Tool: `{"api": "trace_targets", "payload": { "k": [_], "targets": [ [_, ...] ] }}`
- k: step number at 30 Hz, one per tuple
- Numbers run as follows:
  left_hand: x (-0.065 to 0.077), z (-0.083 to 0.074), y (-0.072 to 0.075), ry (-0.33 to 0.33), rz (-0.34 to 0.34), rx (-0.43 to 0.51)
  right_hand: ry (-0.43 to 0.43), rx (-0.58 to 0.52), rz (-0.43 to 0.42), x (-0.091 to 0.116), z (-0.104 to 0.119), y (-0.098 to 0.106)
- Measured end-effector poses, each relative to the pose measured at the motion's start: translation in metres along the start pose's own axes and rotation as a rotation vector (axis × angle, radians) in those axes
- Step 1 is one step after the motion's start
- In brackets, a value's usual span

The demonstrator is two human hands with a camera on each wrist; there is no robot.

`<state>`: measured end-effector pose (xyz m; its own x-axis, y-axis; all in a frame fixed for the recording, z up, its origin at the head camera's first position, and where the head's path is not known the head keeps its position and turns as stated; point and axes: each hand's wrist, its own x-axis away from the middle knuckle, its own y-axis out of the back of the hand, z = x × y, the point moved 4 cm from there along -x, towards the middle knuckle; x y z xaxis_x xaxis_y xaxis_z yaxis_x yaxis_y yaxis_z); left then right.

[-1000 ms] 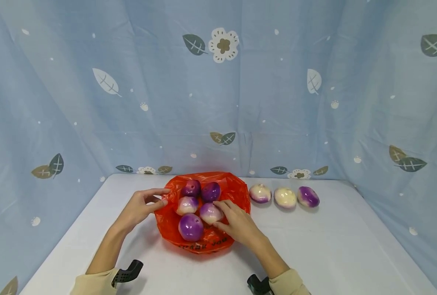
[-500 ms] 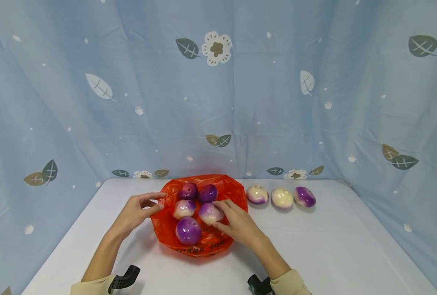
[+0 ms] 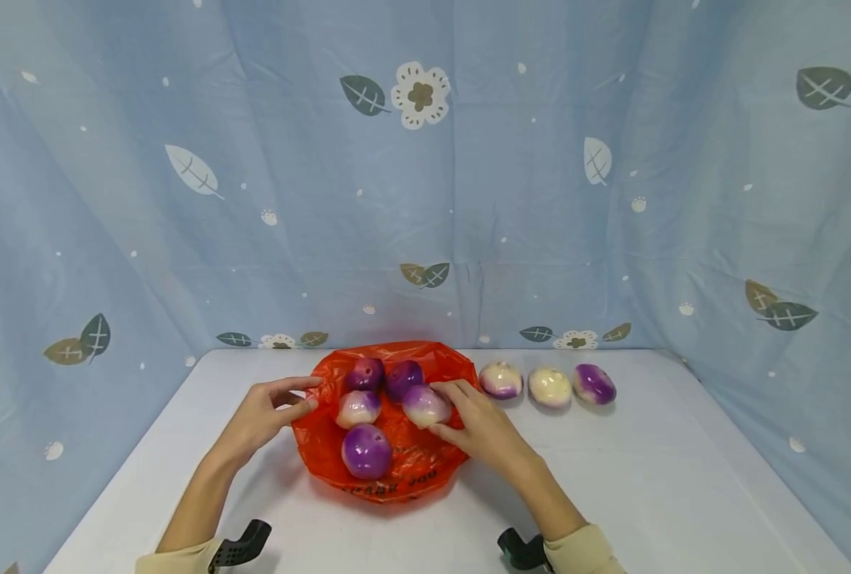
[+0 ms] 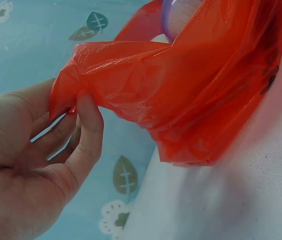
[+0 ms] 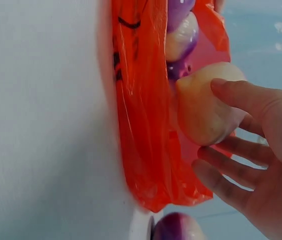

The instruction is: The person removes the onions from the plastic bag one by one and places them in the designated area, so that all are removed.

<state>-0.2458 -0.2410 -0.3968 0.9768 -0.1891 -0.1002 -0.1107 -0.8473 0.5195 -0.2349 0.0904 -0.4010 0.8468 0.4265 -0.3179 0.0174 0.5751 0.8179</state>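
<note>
A red plastic bag [image 3: 414, 456] lies spread open on the table with several purple-and-white turnips in it. My left hand [image 3: 263, 414] pinches the bag's left rim between thumb and fingers, which the left wrist view shows with the red film [image 4: 131, 80] stretched from the fingertips. Over the right half of the bag, my right hand [image 3: 486, 426] grips a pale turnip [image 3: 426, 406] with purple on top. In the right wrist view the thumb and fingers curl round this turnip [image 5: 206, 107]. Beside it in the bag sit a white-purple turnip [image 3: 359, 409] and a purple one [image 3: 366, 451].
To the right of the bag, a pale turnip [image 3: 500, 380], a cream one [image 3: 549, 387] and a purple one [image 3: 594, 384] stand in a row on the white table [image 3: 648, 478]. A blue patterned curtain [image 3: 540, 207] hangs behind the table.
My right hand has shifted to the right and slightly up, carrying the pale turnip with it. The left hand keeps its pinch on the bag's rim. The head view has tilted a little.
</note>
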Motion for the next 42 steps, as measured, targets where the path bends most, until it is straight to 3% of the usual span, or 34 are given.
{"api": "trace_targets", "payload": {
  "k": [14, 31, 42],
  "targets": [
    [0.001, -0.001, 0.000, 0.009, -0.001, 0.011, -0.001, 0.044, -0.034, 0.007, -0.013, 0.015],
    [0.000, 0.001, 0.000, 0.023, -0.006, 0.005, -0.018, -0.116, -0.082, 0.019, -0.040, 0.042],
    [0.000, 0.000, -0.001, 0.031, -0.006, 0.003, -0.070, -0.022, -0.161, 0.028, -0.060, 0.060]
  ]
}}
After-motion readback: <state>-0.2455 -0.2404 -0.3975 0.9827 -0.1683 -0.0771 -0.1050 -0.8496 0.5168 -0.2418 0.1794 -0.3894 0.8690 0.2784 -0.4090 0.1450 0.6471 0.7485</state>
